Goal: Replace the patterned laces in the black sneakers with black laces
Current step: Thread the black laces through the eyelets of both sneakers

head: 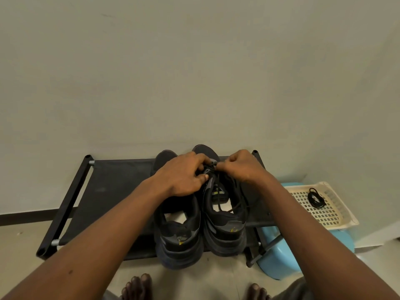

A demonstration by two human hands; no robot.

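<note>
Left hand (pixel 184 176) and right hand (pixel 242 167) pinch a thin dark cord lace (pixel 219 202); beneath them, a chunky-soled black fabric sneaker (pixel 225 232).

Two black sneakers (pixel 225 231) stand side by side on the black fabric rack (pixel 112 191).

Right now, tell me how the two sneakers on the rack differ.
The left hand and right hand pinch the lace on the right sneaker; the left sneaker's lacing is hidden under the left hand. Lace ends trail into the right sneaker's opening, none into the left sneaker's. The left sneaker overhangs the rack's front more than the right. Both are black, heels toward the camera.
</note>
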